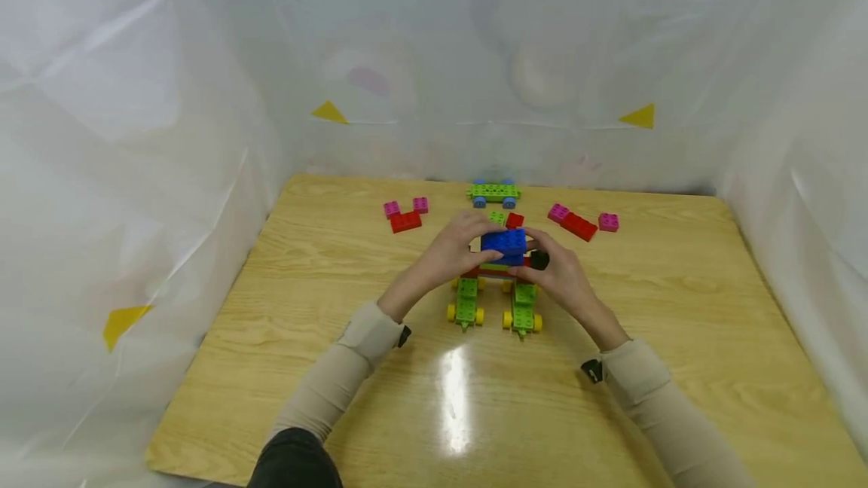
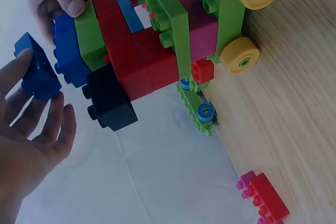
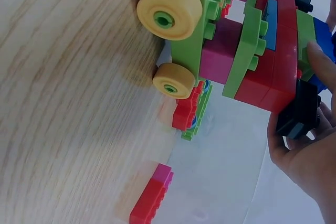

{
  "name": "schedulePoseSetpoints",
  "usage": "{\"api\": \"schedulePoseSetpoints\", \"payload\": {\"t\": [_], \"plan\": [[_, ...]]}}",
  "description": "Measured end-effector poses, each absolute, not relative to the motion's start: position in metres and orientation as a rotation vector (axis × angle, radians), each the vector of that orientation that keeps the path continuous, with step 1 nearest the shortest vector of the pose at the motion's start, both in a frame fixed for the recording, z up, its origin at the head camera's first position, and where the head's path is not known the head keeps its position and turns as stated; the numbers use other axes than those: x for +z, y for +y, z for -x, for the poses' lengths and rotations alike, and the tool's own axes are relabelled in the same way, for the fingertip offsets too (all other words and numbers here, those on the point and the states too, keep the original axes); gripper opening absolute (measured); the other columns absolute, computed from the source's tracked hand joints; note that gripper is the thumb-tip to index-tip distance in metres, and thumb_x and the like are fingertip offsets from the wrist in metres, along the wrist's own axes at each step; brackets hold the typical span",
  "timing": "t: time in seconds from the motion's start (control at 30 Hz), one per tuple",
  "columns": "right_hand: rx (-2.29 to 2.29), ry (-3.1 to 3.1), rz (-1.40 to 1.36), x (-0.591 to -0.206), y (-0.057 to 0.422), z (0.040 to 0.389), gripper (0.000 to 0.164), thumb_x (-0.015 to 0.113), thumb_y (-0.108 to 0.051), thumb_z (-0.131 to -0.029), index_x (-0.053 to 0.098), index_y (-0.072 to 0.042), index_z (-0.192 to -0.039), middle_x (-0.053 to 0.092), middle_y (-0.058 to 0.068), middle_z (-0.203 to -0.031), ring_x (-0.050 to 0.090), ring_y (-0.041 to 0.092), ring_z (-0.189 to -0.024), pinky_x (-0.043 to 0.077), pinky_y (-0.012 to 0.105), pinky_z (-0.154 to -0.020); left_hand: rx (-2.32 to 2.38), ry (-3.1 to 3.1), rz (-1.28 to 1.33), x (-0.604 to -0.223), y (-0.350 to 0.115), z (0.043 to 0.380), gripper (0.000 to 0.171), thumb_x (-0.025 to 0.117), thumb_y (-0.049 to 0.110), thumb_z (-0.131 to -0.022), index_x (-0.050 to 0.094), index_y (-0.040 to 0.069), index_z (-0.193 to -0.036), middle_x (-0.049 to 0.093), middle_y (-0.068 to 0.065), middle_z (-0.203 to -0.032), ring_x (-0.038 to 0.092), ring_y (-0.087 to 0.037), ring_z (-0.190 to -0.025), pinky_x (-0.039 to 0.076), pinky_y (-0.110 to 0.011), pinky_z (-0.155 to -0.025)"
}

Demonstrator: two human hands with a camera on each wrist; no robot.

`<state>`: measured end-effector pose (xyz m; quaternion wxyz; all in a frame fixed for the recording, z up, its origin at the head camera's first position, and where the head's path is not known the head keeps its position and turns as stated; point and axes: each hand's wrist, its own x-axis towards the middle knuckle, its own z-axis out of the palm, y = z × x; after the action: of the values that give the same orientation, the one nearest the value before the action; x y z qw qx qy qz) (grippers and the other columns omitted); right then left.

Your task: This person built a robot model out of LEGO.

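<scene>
A building-brick model (image 2: 126, 51) stands on wheeled green bases (image 1: 466, 303) with yellow wheels; red, light-green and black bricks make up its body. On its top sits a blue brick (image 2: 68, 48). My left hand (image 1: 463, 247) pinches another blue brick (image 2: 41, 72) between thumb and fingers, just above and apart from that one in the left wrist view. My right hand (image 1: 559, 273) grips the model's upper part from its right side, thumb on the light-green brick (image 3: 305, 45) and fingers near the black brick (image 3: 298, 109).
Behind the model are a green wheeled base (image 1: 493, 191) with blue wheels and a small red brick (image 1: 515, 221). Red and pink bricks lie at the back left (image 1: 405, 222) and back right (image 1: 579, 227) of the wooden table (image 1: 305, 285). Pale sheeting (image 1: 434, 59) surrounds the table.
</scene>
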<state>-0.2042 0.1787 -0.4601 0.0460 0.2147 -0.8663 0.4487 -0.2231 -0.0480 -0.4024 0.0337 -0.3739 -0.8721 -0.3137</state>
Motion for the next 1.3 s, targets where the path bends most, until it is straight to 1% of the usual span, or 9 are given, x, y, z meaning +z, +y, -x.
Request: {"api": "schedulePoseSetpoints", "payload": {"t": [0.23,0.47,0.6,0.77,0.9,1.17,1.3], "plan": [[1.378,-2.613,-0.681,-0.459,0.178,0.205,0.068,0.079,-0.016,-0.081,0.046,-0.009,-0.140,0.066,0.016,-0.110,0.062,0.031,-0.100,0.047,0.053,-0.091,-0.931,-2.751,1.138,-0.404,-0.047,0.223,0.039,0.069,0.024,-0.091,0.062,0.008,-0.126,0.059,-0.007,-0.120,0.049,-0.021,-0.112,0.044,-0.035,-0.096],[1.338,-2.622,-0.692,-0.457,0.180,0.205,0.066,0.079,-0.019,-0.081,0.049,-0.007,-0.138,0.065,0.016,-0.111,0.061,0.031,-0.099,0.047,0.054,-0.087,-0.949,-2.741,1.150,-0.407,-0.044,0.224,0.039,0.067,0.023,-0.092,0.061,0.008,-0.127,0.057,-0.007,-0.122,0.050,-0.021,-0.113,0.045,-0.034,-0.095],[1.333,-2.625,-0.701,-0.457,0.182,0.205,0.066,0.079,-0.019,-0.081,0.049,-0.008,-0.138,0.064,0.015,-0.111,0.060,0.033,-0.098,0.048,0.053,-0.085,-0.939,-2.720,1.170,-0.406,-0.043,0.223,0.038,0.067,0.021,-0.092,0.061,0.007,-0.127,0.058,-0.007,-0.119,0.051,-0.021,-0.110,0.045,-0.031,-0.092],[1.302,-2.626,-0.701,-0.455,0.185,0.202,0.066,0.079,-0.019,-0.081,0.049,-0.008,-0.139,0.064,0.014,-0.112,0.061,0.029,-0.097,0.050,0.049,-0.083,-0.917,-2.677,1.218,-0.404,-0.042,0.220,0.037,0.067,0.019,-0.092,0.062,0.006,-0.126,0.058,-0.008,-0.115,0.053,-0.020,-0.106,0.046,-0.028,-0.089],[1.297,-2.624,-0.704,-0.454,0.187,0.199,0.066,0.079,-0.017,-0.081,0.049,-0.007,-0.139,0.064,0.014,-0.111,0.061,0.028,-0.095,0.050,0.048,-0.082,-0.915,-2.648,1.246,-0.405,-0.040,0.218,0.036,0.067,0.019,-0.092,0.062,0.005,-0.125,0.059,-0.008,-0.113,0.053,-0.020,-0.102,0.046,-0.027,-0.087],[1.303,-2.616,-0.711,-0.451,0.187,0.195,0.066,0.079,-0.016,-0.080,0.048,-0.007,-0.138,0.064,0.015,-0.110,0.061,0.028,-0.095,0.051,0.048,-0.081,-0.876,-2.597,1.290,-0.409,-0.039,0.217,0.036,0.066,0.019,-0.092,0.062,0.004,-0.125,0.059,-0.008,-0.111,0.052,-0.020,-0.105,0.043,-0.028,-0.091],[1.305,-2.601,-0.727,-0.451,0.188,0.196,0.066,0.079,-0.014,-0.080,0.049,-0.006,-0.138,0.065,0.014,-0.109,0.062,0.027,-0.093,0.052,0.048,-0.080,-0.806,-2.594,1.307,-0.409,-0.039,0.218,0.036,0.064,0.022,-0.094,0.061,0.004,-0.125,0.059,-0.008,-0.110,0.052,-0.019,-0.102,0.043,-0.028,-0.090]]}}
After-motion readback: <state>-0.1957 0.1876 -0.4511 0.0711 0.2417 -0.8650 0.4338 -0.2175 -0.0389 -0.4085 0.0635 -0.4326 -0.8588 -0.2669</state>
